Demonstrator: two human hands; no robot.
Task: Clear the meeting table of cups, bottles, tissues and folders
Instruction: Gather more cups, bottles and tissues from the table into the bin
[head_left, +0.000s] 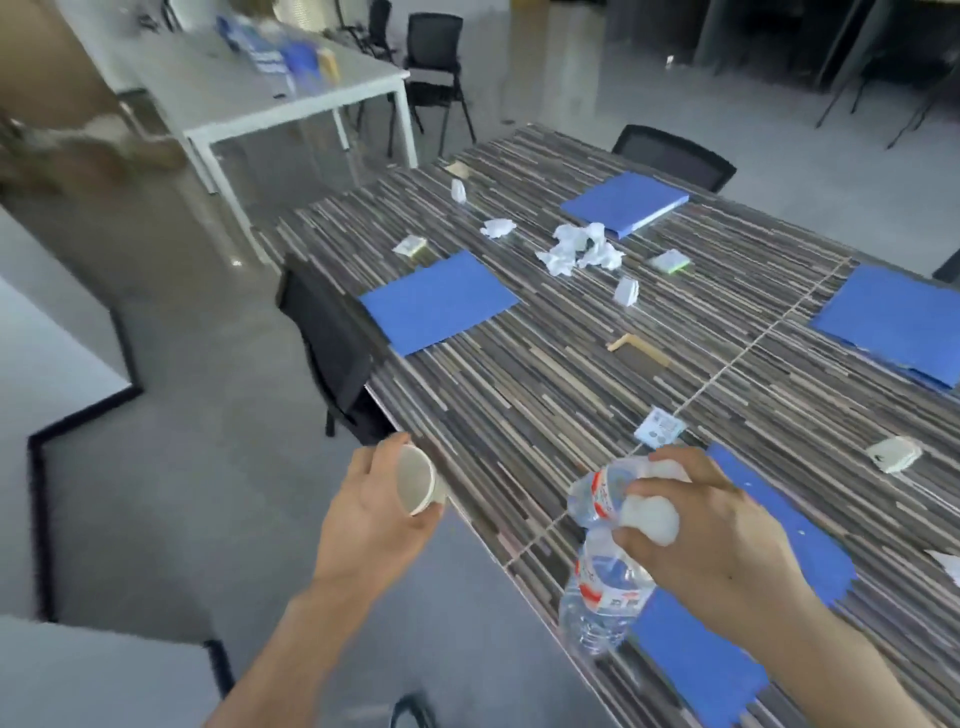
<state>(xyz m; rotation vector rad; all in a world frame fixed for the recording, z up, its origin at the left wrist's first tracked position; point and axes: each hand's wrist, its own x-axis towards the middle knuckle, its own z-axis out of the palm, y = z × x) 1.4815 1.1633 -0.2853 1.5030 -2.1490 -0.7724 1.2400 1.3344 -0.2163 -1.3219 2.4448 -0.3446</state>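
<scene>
Barely begun, I judge: left hand (374, 509) grips a cup (415, 486), right hand (711, 530) clutches two bottles (602, 597) and a tissue (652, 514). Folders (439, 301) and loose tissues (582, 249) at twelve o'clock await on the tabletop (545, 395).

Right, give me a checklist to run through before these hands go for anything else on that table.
1. Cup secure: ok, the left hand grips the paper cup.
2. Bottles secure: cannot tell; the right hand holds the upper bottle, the lower bottle and a tissue wad together.
3. A free hand: not ok, both are full.
4. Tissues cleared: not ok, a crumpled tissue pile lies mid-table.
5. Folders cleared: not ok, the left-edge folder and other blue ones lie on the table.
6. Somewhere to drop the load: cannot tell, no bin in view.
</scene>
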